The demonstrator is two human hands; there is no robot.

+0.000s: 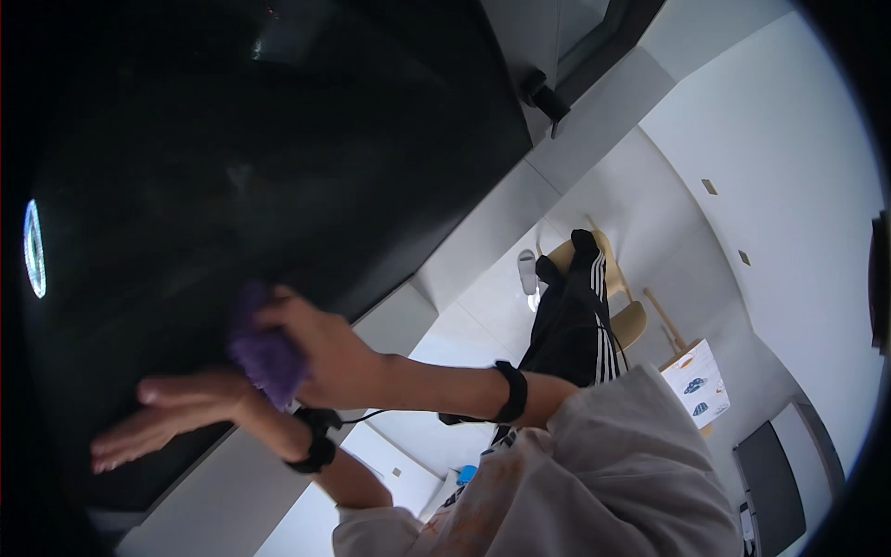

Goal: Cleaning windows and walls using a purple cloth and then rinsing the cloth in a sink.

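My right hand (325, 348) is closed around a bunched purple cloth (267, 351), which hangs past the fingers toward my left wrist. Close by on the left, my left hand (176, 413) has its fingers stretched out and holds nothing. A large dark glossy surface (278, 186) lies behind both hands. Whether the cloth or the left fingers touch that surface, I cannot tell. Black bands circle both wrists, and a thin black cable runs from the left one.
A black handle (548, 100) sticks out near the top, beside a pale frame edge (548, 176). Light wooden chairs (629, 325) and a small white-topped table (698, 382) stand on the right. A grey slipper (527, 269) is by my feet. A white wall (789, 176) lies beyond.
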